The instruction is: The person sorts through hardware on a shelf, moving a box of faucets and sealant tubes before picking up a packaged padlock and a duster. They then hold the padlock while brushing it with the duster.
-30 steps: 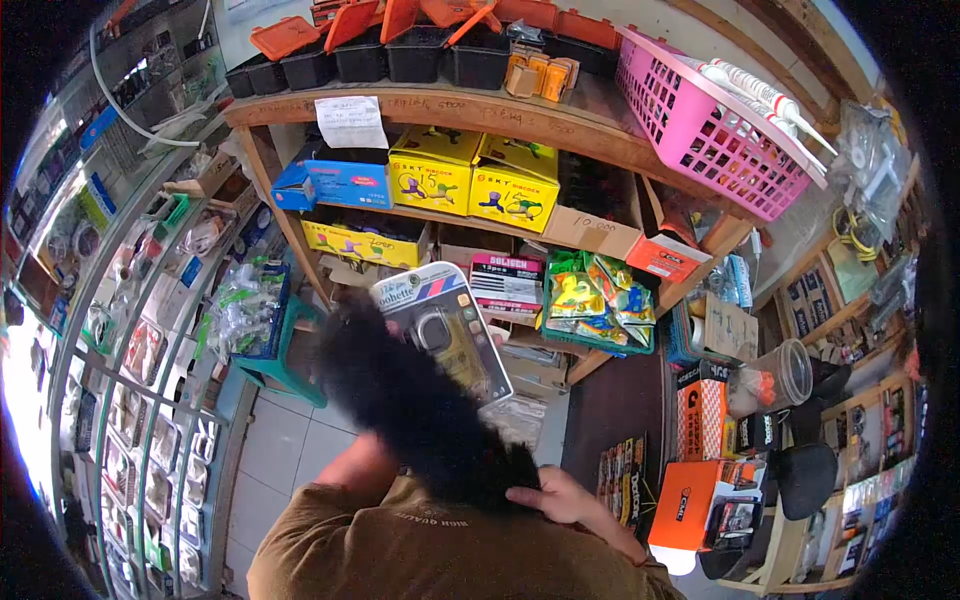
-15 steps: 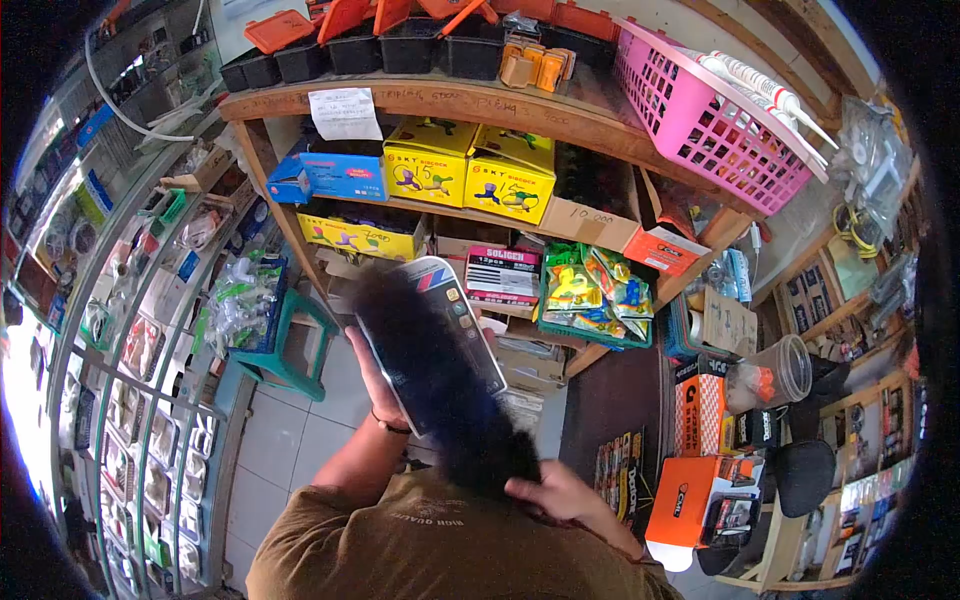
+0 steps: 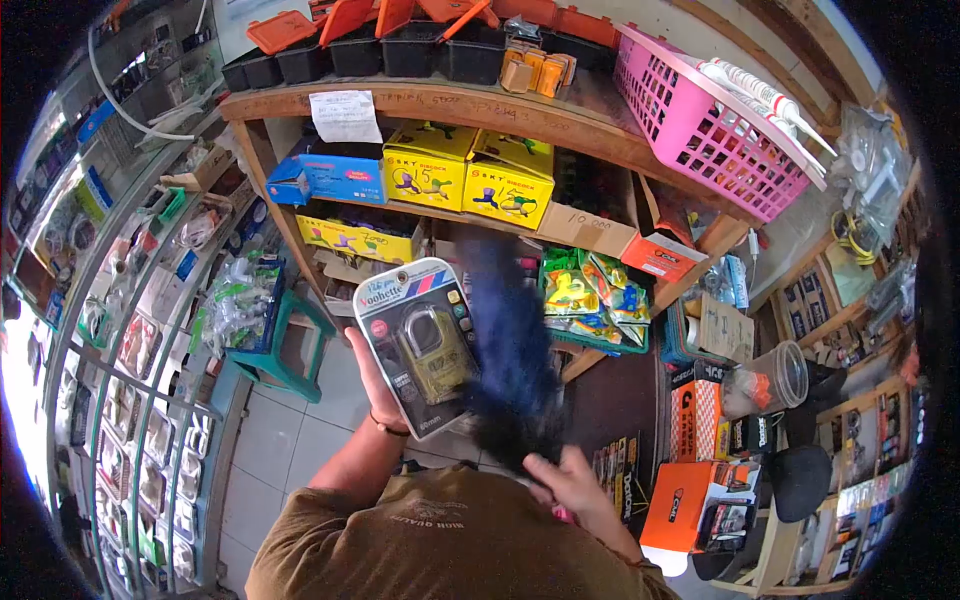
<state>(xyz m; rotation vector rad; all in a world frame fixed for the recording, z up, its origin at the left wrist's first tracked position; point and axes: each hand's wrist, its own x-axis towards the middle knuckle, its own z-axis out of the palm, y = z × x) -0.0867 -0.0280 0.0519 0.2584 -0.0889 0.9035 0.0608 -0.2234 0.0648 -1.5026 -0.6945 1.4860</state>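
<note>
A padlock in a blister pack [image 3: 418, 345] rests in my left hand [image 3: 377, 385], its printed front facing up and slightly tilted. The brass-coloured body and the shackle show through the clear plastic. My right hand [image 3: 575, 488] is closed round the lower end of a dark blue and black duster [image 3: 515, 350], which is blurred by motion. The duster is upright just right of the pack, and whether it touches the pack's edge I cannot tell. A bit of pink shows under my right hand.
Ahead stands a wooden shelf [image 3: 430, 97] with yellow boxes [image 3: 510, 185] and a pink basket [image 3: 700, 120]. A green stool [image 3: 290, 345] and a glass display rack [image 3: 150, 400] are at left. Orange boxes [image 3: 680, 508] and a clear jar [image 3: 770, 380] stand at right.
The duster has swung right, off the front of the padlock pack, uncovering it. My right hand has shifted slightly right, while my left hand still holds the pack in nearly the same place.
</note>
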